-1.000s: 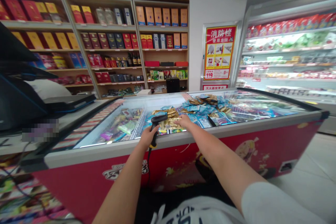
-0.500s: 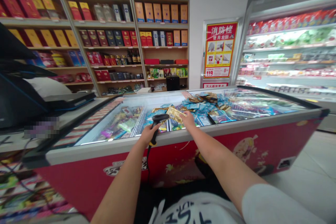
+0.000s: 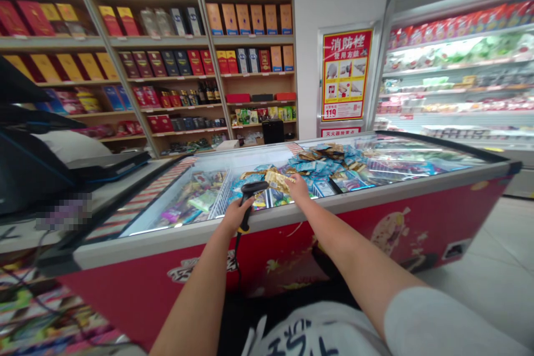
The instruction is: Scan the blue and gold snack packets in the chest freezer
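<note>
My left hand point(image 3: 233, 217) grips a black barcode scanner point(image 3: 250, 194) by its handle, head pointing right, over the front rim of a red chest freezer point(image 3: 292, 217). My right hand point(image 3: 298, 188) holds a gold snack packet point(image 3: 277, 179) lifted just in front of the scanner head. A heap of blue and gold packets point(image 3: 329, 164) lies on the freezer's glass lid behind my right hand. A few more gold packets rest on the glass under the raised one.
Frozen goods show through the freezer glass point(image 3: 196, 194). A checkout counter with a black monitor point(image 3: 25, 161) stands at left. Wall shelves of boxed goods point(image 3: 175, 61) fill the back. An open cooler point(image 3: 454, 78) and a red poster point(image 3: 345, 75) are at right.
My right hand has picked a gold packet off the pile on the glass and raised it next to the scanner head. My left hand has kept the scanner in place.
</note>
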### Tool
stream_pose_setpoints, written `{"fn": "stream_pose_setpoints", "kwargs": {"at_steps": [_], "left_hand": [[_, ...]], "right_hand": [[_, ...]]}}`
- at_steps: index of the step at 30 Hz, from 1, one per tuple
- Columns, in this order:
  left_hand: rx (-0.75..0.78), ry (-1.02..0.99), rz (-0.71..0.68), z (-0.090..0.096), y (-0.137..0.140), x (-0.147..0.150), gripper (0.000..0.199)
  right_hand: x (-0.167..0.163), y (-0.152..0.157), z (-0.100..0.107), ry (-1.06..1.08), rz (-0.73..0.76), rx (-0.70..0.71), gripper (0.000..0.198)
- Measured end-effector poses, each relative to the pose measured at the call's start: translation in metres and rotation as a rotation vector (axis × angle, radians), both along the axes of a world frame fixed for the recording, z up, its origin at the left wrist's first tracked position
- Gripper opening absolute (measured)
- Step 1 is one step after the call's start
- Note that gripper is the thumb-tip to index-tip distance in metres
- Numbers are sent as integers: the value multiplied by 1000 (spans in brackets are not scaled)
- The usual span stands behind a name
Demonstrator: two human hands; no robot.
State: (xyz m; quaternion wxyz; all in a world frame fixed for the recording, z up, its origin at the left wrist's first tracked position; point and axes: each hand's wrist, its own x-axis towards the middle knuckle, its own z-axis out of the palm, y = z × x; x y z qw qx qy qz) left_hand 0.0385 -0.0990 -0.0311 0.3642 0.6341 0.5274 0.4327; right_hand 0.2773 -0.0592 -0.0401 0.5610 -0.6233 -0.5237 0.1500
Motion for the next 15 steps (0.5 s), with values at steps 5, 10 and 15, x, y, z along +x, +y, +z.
{"fn": "stream_pose_setpoints", "kwargs": {"at_steps": [5,10,15], "left_hand": [[-4,-57,40,3,-4,3,48],[5,-58,57,2,-3,2,50],[15,-32,48,3,-5,0,50]], "right_hand": [[-2,-1,0,-9,-73,-61,16],[4,9,-5,-25,-237,-151,29],[24,19,-10,-218,-252,-251,32]]}}
